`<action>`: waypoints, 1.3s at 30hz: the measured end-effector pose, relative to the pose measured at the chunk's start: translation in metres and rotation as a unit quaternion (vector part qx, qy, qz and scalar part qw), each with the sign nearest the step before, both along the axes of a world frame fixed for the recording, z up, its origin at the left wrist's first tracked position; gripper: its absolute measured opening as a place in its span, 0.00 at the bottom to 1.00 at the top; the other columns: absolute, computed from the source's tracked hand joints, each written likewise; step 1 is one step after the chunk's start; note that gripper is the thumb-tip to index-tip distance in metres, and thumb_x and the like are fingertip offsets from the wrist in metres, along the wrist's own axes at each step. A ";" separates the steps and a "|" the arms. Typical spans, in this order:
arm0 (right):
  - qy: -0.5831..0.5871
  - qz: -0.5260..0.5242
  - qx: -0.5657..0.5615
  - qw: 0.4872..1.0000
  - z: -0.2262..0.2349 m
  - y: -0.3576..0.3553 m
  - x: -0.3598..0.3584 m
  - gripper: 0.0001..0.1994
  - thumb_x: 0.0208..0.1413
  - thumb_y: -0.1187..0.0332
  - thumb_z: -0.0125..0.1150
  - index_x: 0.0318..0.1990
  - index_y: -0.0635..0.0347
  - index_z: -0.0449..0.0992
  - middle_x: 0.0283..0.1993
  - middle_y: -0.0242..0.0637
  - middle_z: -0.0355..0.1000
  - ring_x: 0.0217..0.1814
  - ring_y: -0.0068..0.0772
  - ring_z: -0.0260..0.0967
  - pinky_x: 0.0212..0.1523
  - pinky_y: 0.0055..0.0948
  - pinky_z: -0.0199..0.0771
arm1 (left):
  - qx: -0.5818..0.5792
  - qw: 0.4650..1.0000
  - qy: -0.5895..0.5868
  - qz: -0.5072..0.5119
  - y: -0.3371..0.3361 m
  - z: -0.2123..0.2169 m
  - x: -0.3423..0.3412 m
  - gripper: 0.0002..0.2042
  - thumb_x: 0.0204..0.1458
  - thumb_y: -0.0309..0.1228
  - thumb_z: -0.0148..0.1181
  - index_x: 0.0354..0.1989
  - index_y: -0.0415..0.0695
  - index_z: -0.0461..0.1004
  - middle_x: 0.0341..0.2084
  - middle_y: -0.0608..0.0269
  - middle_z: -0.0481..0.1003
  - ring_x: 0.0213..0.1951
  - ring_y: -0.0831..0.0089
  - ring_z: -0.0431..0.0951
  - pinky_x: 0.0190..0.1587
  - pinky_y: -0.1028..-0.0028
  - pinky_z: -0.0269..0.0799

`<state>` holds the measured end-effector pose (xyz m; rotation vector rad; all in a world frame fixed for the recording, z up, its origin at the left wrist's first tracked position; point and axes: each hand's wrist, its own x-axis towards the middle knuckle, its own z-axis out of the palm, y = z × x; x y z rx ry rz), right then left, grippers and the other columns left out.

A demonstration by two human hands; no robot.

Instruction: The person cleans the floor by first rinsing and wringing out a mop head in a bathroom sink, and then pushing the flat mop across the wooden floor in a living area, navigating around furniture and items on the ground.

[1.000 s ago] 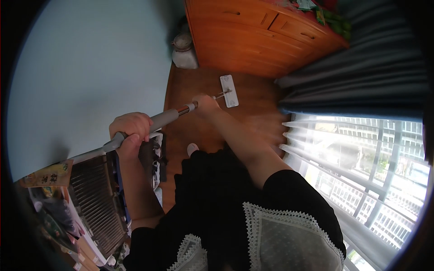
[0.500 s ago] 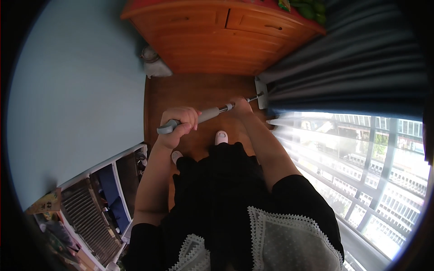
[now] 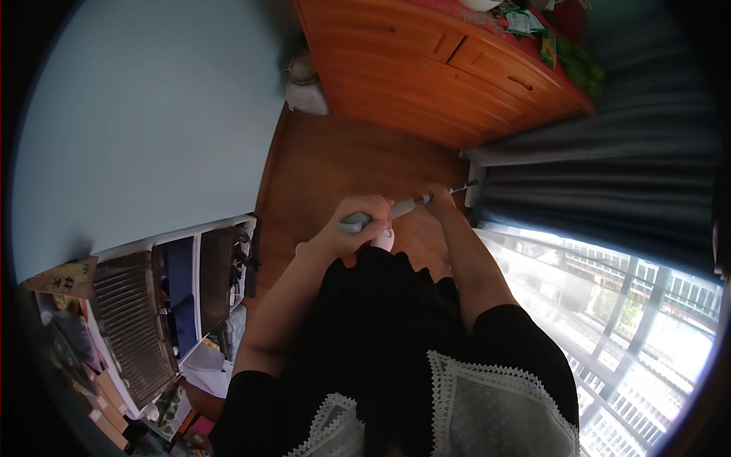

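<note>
I look down at my own black dress and a wooden floor (image 3: 343, 160). My left hand (image 3: 358, 225) grips the grey top end of a mop handle (image 3: 381, 213). My right hand (image 3: 440, 202) holds the same handle farther down, where it turns into a thin metal rod. The rod runs to the right toward a white mop head (image 3: 472, 194), which sits at the foot of the dark curtain and is mostly hidden.
An orange wooden dresser (image 3: 426, 68) with drawers stands ahead, clutter on its top. A dark curtain (image 3: 601, 175) hangs on the right beside a bright window with bars (image 3: 632, 305). White shelves (image 3: 190, 289) full of things stand at the left. A pale wall fills the upper left.
The mop has swung from the floor in front of the dresser to the right, up to the curtain. My left hand came in from the left toward my body.
</note>
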<state>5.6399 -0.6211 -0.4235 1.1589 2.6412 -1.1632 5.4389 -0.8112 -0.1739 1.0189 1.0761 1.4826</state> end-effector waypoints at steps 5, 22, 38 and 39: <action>0.021 0.019 -0.030 0.999 0.000 -0.042 -0.049 0.06 0.41 0.70 0.66 0.29 0.58 0.77 0.30 0.44 0.73 0.34 0.41 0.72 0.35 0.32 0.70 | 0.038 0.999 0.002 0.037 -0.049 0.004 -0.041 0.06 0.46 0.20 0.54 0.20 0.40 0.67 0.19 0.66 0.71 0.29 0.72 0.73 0.53 0.64 0.65; 0.124 0.321 -0.044 0.938 0.063 -0.267 -0.362 0.06 0.42 0.70 0.63 0.24 0.61 0.72 0.27 0.46 0.71 0.32 0.47 0.70 0.32 0.38 0.68 | 0.039 0.931 0.090 0.351 -0.303 0.095 -0.186 0.07 0.42 0.24 0.55 0.16 0.40 0.65 0.16 0.61 0.69 0.24 0.70 0.71 0.47 0.63 0.67; 0.022 0.628 -0.046 0.776 0.082 -0.299 -0.356 0.06 0.46 0.70 0.52 0.23 0.60 0.74 0.29 0.48 0.73 0.35 0.53 0.70 0.35 0.44 0.69 | -0.046 0.761 0.074 0.643 -0.318 0.083 -0.037 0.09 0.38 0.25 0.49 0.10 0.42 0.61 0.11 0.64 0.63 0.23 0.67 0.69 0.47 0.62 0.66; -0.013 0.631 -0.053 0.774 0.083 -0.296 -0.347 0.07 0.46 0.69 0.52 0.23 0.60 0.74 0.28 0.48 0.72 0.35 0.54 0.70 0.35 0.45 0.69 | -0.046 0.757 0.071 0.647 -0.312 0.079 -0.023 0.09 0.39 0.26 0.49 0.10 0.42 0.61 0.11 0.63 0.63 0.23 0.67 0.69 0.48 0.61 0.66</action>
